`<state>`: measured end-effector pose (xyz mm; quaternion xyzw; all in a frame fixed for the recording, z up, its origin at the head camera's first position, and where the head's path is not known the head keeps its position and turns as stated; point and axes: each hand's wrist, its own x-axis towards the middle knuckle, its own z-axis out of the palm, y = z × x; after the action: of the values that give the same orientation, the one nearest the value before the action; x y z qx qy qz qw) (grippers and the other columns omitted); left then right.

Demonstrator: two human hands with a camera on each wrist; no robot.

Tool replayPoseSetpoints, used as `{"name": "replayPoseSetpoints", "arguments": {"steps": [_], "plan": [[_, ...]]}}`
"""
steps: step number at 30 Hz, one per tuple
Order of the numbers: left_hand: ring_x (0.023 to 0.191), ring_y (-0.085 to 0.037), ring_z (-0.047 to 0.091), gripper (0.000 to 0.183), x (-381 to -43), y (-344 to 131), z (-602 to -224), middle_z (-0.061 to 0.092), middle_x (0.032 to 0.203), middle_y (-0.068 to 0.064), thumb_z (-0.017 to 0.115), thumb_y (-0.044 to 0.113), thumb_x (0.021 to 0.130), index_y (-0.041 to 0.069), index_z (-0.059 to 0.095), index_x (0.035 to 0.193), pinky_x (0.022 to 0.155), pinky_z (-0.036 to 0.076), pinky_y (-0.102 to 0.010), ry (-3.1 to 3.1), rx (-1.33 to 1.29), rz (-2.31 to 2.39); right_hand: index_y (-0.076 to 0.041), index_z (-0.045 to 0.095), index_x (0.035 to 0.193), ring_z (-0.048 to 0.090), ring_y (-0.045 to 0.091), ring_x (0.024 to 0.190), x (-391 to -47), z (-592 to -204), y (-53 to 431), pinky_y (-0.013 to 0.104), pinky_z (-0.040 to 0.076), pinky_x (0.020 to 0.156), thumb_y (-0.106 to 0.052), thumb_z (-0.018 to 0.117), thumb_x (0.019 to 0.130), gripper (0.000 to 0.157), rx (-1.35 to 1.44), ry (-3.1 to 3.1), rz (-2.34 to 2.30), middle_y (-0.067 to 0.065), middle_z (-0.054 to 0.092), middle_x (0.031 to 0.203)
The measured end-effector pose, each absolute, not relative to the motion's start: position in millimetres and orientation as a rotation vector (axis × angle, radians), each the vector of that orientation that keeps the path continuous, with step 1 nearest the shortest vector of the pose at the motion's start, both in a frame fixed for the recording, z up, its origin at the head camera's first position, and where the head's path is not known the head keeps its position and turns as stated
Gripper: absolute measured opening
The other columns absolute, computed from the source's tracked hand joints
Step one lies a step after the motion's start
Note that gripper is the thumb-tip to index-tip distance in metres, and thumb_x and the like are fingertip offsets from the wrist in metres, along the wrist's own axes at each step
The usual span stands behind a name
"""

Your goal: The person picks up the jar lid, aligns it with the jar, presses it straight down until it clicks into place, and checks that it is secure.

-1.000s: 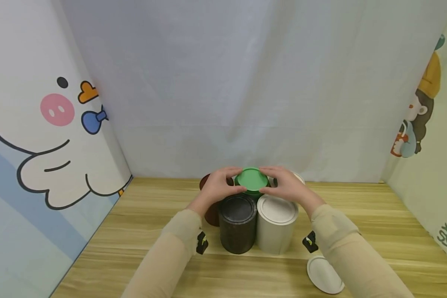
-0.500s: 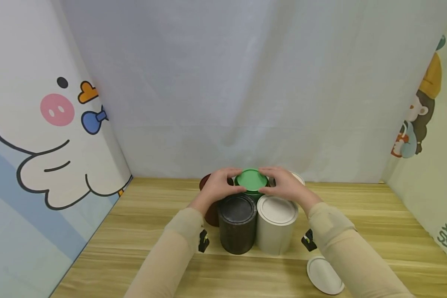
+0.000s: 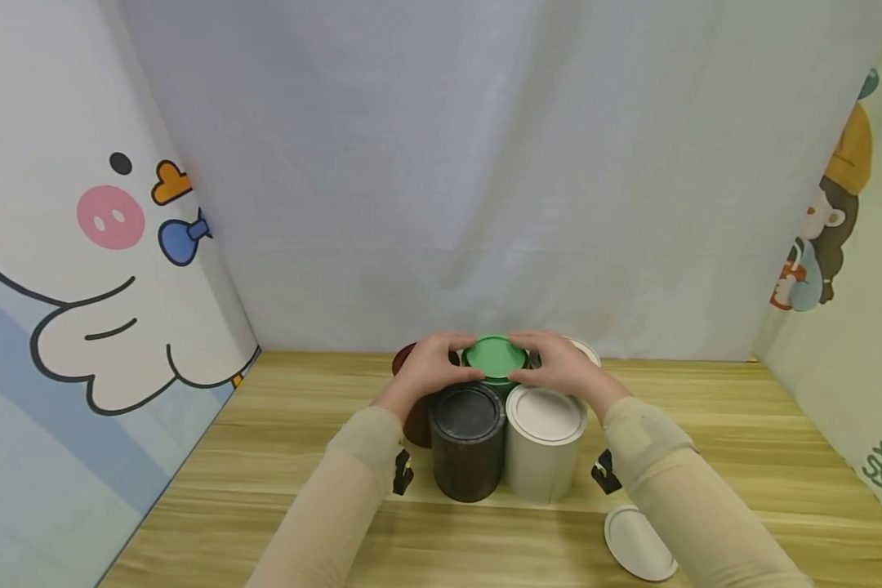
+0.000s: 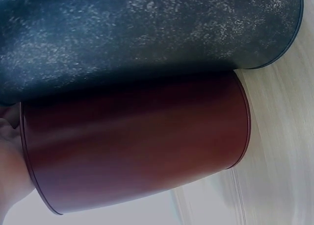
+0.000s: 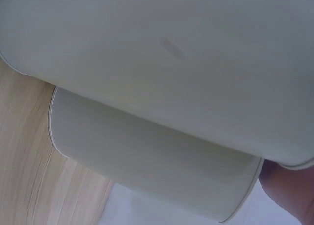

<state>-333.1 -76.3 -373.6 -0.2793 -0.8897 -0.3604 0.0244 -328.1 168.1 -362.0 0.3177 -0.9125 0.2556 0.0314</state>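
Observation:
A green lid (image 3: 496,357) sits on a green can (image 3: 501,387) at the middle of a cluster of cans. My left hand (image 3: 434,366) holds the lid's left edge, thumb at the front and fingers behind. On the right edge my right hand (image 3: 559,363) grips the same way. In front stand a black can (image 3: 468,453) and a white can (image 3: 544,461), both lidded. Partly behind the left hand is a dark red can (image 4: 137,146). Another white can (image 5: 152,151) stands behind the right hand, its top mostly hidden.
A loose white lid (image 3: 638,543) lies on the wooden table (image 3: 301,425) near the right forearm. A pale curtain (image 3: 412,163) hangs right behind the cans. Printed panels flank the table on both sides.
The green lid sits very slightly lower in the view, with both hands still on it. My right forearm has shifted a little to the left. The cans stand as before.

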Motion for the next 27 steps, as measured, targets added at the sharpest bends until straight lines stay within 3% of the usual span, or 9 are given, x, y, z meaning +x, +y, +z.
{"name": "replayPoseSetpoints", "arguments": {"steps": [27], "plan": [[0.132,-0.030,0.048,0.052,-334.9,-77.5,-371.7,0.056,0.141,-0.012,0.074,0.024,0.091,0.003,0.060,0.136,0.107,0.040,-0.043,-2.799,-0.848,-1.060,0.009,0.055,0.136,0.047,0.045,0.128,-327.8,-364.0,171.3,0.055,0.035,0.108,-0.020,0.072,0.091,0.056,1.013,-2.759,0.789,0.026,0.055,0.136]]}}
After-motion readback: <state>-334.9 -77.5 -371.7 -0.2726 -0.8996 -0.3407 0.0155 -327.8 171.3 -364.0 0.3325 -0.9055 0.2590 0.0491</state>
